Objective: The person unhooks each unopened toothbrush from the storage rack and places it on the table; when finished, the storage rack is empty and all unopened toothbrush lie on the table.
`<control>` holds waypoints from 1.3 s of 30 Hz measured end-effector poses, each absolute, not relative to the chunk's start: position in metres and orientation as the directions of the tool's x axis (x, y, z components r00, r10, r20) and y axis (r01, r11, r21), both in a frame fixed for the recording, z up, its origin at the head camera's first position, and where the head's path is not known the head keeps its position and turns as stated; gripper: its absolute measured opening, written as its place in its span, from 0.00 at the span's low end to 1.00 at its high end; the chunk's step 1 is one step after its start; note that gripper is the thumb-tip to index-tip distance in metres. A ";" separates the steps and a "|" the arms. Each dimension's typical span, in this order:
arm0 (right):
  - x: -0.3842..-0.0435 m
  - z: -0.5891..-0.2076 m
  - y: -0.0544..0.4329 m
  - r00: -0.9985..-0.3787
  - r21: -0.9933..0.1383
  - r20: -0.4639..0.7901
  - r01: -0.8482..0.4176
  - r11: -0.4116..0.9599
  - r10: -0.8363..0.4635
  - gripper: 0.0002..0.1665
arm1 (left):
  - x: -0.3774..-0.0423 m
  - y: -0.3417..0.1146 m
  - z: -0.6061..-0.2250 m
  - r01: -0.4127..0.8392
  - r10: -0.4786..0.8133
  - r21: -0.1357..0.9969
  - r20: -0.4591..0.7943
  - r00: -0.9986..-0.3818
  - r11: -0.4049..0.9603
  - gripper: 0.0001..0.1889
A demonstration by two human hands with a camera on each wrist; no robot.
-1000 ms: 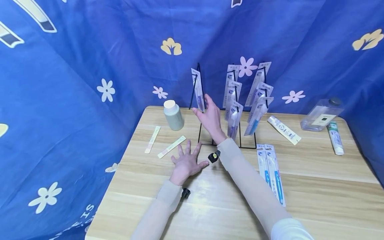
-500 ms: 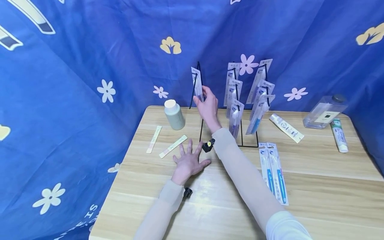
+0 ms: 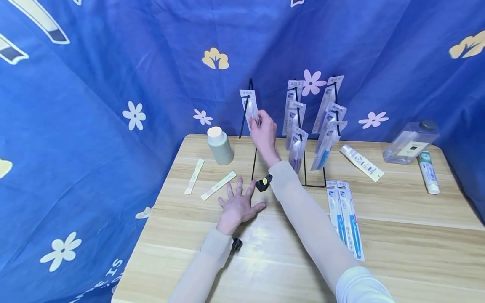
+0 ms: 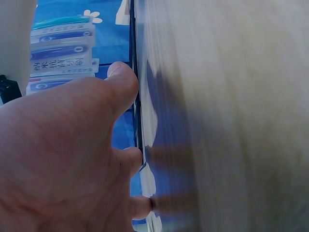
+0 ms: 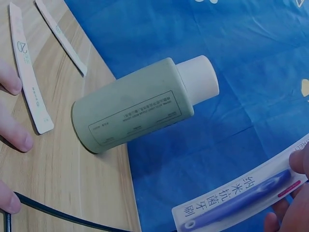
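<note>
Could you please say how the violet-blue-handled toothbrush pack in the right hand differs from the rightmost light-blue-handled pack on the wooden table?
The violet-blue-handled toothbrush pack is nearly upright; the light-blue-handled pack lies flat. The right hand pinches the first; no hand touches the second. Both are slim, printed packs.

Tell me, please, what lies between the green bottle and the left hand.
In the head view, a slim pale strip lies between the green bottle and left hand.

Slim gap, far left, between grey-green cylindrical plastic bottle (image 3: 221, 150) and black wire rack (image 3: 315, 186)! Hanging flat clear-plastic toothbrush packs (image 3: 297, 147) block the rack's right.
</note>
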State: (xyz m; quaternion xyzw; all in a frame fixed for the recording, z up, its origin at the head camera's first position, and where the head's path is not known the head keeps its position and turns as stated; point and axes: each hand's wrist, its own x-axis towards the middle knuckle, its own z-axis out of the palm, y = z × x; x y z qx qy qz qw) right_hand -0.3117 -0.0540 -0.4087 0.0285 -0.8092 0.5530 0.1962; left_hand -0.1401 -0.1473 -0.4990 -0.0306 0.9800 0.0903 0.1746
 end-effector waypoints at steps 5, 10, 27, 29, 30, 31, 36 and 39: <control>-0.308 -0.408 -0.052 -0.920 -0.892 0.348 -0.266 0.366 0.180 0.09 | -0.140 -0.147 -0.499 -0.092 -0.028 0.168 -0.352 -0.936 0.982 0.48; -0.302 -0.409 -0.051 -0.922 -0.906 0.335 -0.258 0.335 0.196 0.10 | -0.140 -0.147 -0.499 -0.091 -0.027 0.168 -0.347 -0.938 0.982 0.48; -0.268 -0.429 -0.039 -0.943 -0.944 0.284 -0.245 0.222 0.170 0.08 | -0.140 -0.148 -0.500 -0.081 -0.028 0.140 -0.349 -0.937 0.987 0.47; -0.260 -0.433 -0.038 -0.950 -0.946 0.273 -0.237 0.219 0.149 0.08 | -0.140 -0.148 -0.500 -0.081 -0.025 0.144 -0.350 -0.936 0.986 0.47; -0.255 -0.435 -0.037 -0.953 -0.947 0.268 -0.234 0.220 0.139 0.08 | -0.140 -0.148 -0.500 -0.080 -0.024 0.146 -0.351 -0.936 0.986 0.47; -0.251 -0.436 -0.035 -0.956 -0.946 0.265 -0.233 0.224 0.129 0.09 | -0.140 -0.148 -0.500 -0.080 -0.023 0.149 -0.352 -0.936 0.986 0.47; -0.228 -0.439 -0.026 -0.962 -0.944 0.265 -0.243 0.221 0.072 0.11 | -0.139 -0.148 -0.500 -0.087 -0.024 0.166 -0.350 -0.937 0.982 0.47; -0.214 -0.440 -0.019 -0.965 -0.944 0.262 -0.248 0.219 0.035 0.11 | -0.139 -0.148 -0.500 -0.091 -0.026 0.174 -0.347 -0.938 0.981 0.47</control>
